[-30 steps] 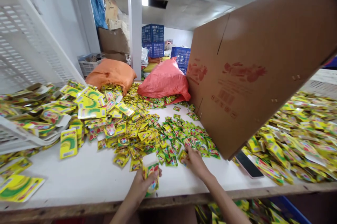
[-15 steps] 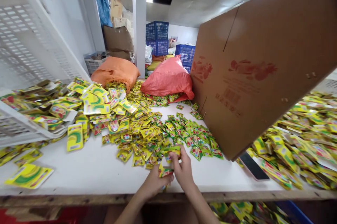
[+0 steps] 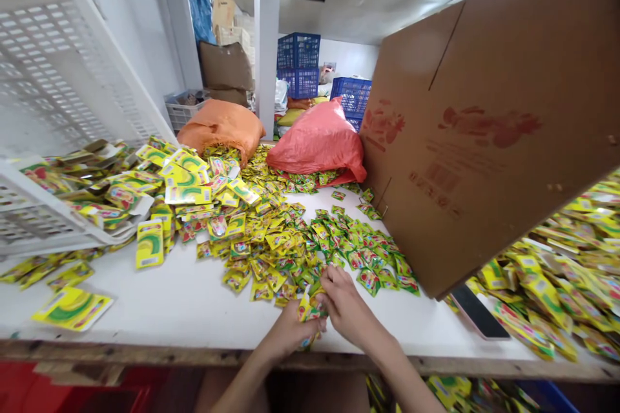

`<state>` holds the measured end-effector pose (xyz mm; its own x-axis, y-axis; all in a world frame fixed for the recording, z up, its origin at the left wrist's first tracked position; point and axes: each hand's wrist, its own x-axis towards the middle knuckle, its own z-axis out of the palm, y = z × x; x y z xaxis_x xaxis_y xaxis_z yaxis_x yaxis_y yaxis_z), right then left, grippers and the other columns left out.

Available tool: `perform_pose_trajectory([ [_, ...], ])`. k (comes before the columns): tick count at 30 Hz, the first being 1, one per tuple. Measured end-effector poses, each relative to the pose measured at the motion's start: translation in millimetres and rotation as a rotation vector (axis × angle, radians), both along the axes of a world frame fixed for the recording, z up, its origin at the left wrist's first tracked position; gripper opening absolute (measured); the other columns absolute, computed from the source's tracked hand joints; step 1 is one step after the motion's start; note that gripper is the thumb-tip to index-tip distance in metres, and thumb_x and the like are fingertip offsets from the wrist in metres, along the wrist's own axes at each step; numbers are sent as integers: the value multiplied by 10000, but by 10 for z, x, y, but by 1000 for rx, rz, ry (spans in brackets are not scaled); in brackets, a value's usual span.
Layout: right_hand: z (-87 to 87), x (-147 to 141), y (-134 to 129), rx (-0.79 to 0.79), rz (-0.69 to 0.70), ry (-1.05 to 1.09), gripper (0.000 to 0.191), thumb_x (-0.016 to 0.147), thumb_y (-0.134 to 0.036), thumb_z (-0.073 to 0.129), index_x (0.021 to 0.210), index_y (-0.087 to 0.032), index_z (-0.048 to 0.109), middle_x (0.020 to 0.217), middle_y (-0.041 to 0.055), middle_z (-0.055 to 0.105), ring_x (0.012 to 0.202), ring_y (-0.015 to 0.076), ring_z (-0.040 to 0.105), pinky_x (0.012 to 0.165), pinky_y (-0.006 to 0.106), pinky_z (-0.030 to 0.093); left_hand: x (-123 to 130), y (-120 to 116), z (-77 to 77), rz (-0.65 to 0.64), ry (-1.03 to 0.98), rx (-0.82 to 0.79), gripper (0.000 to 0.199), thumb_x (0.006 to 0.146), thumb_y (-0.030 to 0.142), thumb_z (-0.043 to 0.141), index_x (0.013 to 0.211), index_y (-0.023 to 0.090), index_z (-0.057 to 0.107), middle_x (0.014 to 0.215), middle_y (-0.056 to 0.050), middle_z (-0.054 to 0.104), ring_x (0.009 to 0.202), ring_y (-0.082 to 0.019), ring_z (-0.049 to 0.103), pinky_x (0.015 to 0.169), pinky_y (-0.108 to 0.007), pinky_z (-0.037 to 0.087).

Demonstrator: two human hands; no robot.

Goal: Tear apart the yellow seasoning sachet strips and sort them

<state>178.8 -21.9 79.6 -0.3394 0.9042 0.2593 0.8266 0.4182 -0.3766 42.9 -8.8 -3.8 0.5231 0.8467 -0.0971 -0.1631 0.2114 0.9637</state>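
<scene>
Yellow packet (image 3: 305,308) gripped in the left hand (image 3: 287,330), above the white table (image 3: 188,300), near its front edge (image 3: 194,357). Right hand (image 3: 347,304), fingers bent, meets the packet's top; its grip cannot be told. Open surface extends leftward; rightward stand cardboard box (image 3: 465,161) and phone (image 3: 480,313).

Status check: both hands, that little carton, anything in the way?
Left hand gripping little yellow carton. Right hand at its top, grip partly hidden. Cardboard box at right, apart from both hands.
</scene>
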Motion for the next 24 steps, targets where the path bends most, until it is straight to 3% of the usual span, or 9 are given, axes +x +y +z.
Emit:
perform_pose_trajectory([
  [5,-50,-90,-18,-1,37,1,127,768,-88,483,696,-190,506,900,51,470,893,222,436,776,370,397,-13,-13,90,35,10,124,260,643,223,662,885,130,645,763,-22,663,739,-178,583,722,-271,450],
  [11,-289,-79,-103,68,-37,246,168,835,-175,456,989,-216,509,1022,71,476,1031,239,405,866,409,357,-36,9,61,111,4,63,305,660,268,666,930,135,619,869,-35,665,856,-211,581,795,-299,435],
  [15,-333,-21,-183,26,-66,211,155,856,-208,436,806,-225,581,1040,62,503,1025,245,426,845,415,366,-49,-7,9,94,-25,86,362,646,276,684,966,127,604,853,-47,665,847,-226,589,804,-330,439],
  [18,-419,-8,-243,-34,-51,245,156,862,-251,441,873,-246,596,1076,51,525,1042,239,443,865,409,374,-79,-40,4,168,-51,156,450,658,249,684,1069,161,526,997,-65,636,943,-222,566,860,-326,415],
  [21,-604,-18,-287,-27,-106,443,209,852,-279,461,1047,-239,527,1054,59,558,1020,216,491,865,357,409,-117,-88,8,190,-63,134,513,691,253,664,1129,192,403,1023,-76,618,920,-198,581,813,-311,442],
  [24,-793,-69,-311,-36,-182,657,242,842,-288,475,1070,-206,476,988,61,583,945,191,549,820,300,451,-173,-142,9,222,-26,151,591,717,231,637,1185,218,275,1044,-75,600,909,-183,588,819,-326,445],
])
